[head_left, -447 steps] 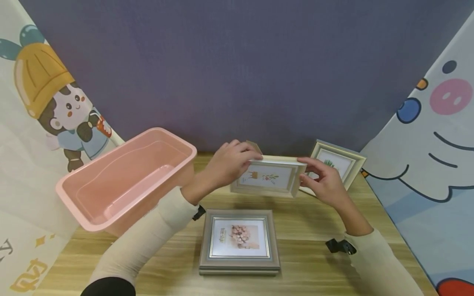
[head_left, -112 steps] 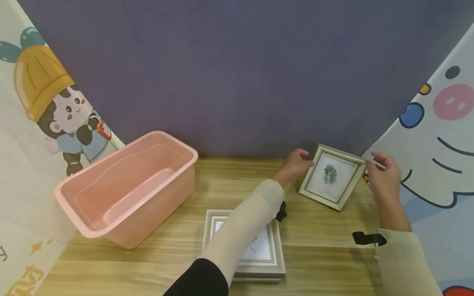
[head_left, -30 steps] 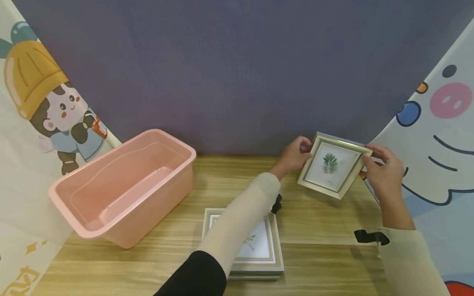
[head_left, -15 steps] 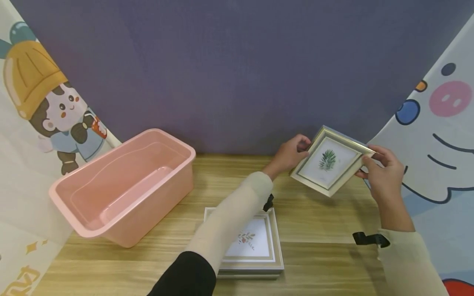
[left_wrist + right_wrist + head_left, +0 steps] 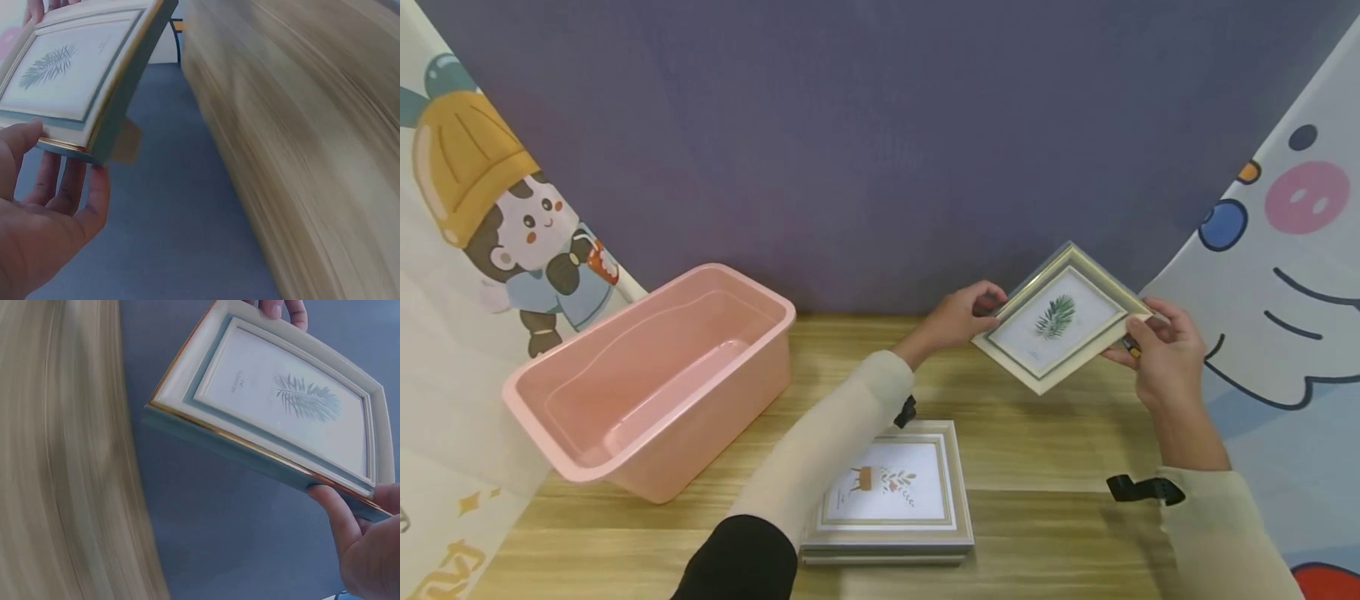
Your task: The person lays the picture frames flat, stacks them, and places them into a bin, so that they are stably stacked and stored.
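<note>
A cream and gold picture frame with a green leaf print is held tilted in the air, lifted off the wooden table at the right. My left hand pinches its left corner; the left wrist view shows the thumb on the front and fingers behind. At the opposite corner my right hand grips the border, thumb in front. A brown stand juts from the frame's back. Below my left forearm lies a stack of picture frames, the top frame bearing a plant print and partly covered by the sleeve.
A pink plastic bin stands on the left of the wooden table, with nothing seen inside it. A dark blue-grey backdrop rises behind, and printed cartoon panels flank both sides.
The leaf-print frame, earlier leaning at the back right, is now lifted, turned clockwise and shifted slightly left. The plant-print frame held about fifteen seconds ago now lies on the flower-print one.
</note>
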`<state>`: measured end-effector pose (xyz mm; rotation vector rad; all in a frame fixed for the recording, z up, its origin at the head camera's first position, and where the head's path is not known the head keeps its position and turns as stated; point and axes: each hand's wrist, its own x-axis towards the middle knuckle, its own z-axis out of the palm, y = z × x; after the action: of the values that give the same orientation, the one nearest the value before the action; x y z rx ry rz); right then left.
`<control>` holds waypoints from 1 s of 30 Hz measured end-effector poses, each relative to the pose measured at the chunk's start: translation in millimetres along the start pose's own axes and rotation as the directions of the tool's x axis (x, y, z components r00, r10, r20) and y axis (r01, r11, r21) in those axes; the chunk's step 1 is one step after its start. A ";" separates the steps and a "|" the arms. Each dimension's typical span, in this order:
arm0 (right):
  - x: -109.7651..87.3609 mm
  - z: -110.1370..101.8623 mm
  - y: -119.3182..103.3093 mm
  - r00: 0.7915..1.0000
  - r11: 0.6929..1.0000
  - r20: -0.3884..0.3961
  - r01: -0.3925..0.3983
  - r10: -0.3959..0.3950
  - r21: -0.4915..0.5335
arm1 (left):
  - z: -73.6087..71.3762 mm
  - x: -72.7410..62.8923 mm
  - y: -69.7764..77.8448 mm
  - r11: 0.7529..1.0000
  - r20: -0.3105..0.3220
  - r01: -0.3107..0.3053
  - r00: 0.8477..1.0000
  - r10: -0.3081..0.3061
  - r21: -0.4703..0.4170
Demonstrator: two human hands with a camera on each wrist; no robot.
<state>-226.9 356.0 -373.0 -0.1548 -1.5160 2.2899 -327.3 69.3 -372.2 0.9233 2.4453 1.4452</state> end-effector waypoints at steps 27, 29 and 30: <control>-9.4 13.4 37.1 0.954 0.975 0.291 -0.125 0.068 0.183 | -42.6 -49.9 -3.4 0.999 -0.101 -0.026 0.994 0.029 0.031; -11.1 15.3 41.1 0.951 0.979 0.298 -0.130 0.079 0.158 | -47.7 -52.7 -2.0 0.997 -0.121 -0.034 0.992 0.041 0.064; -11.5 16.0 43.4 0.950 0.982 0.301 -0.128 0.082 0.139 | -50.2 -54.3 -1.0 0.997 -0.127 -0.035 0.991 0.044 0.074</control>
<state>-232.3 323.1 -407.1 0.1605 -1.4849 2.5996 -305.7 0.4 -356.1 0.9250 2.6008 1.4833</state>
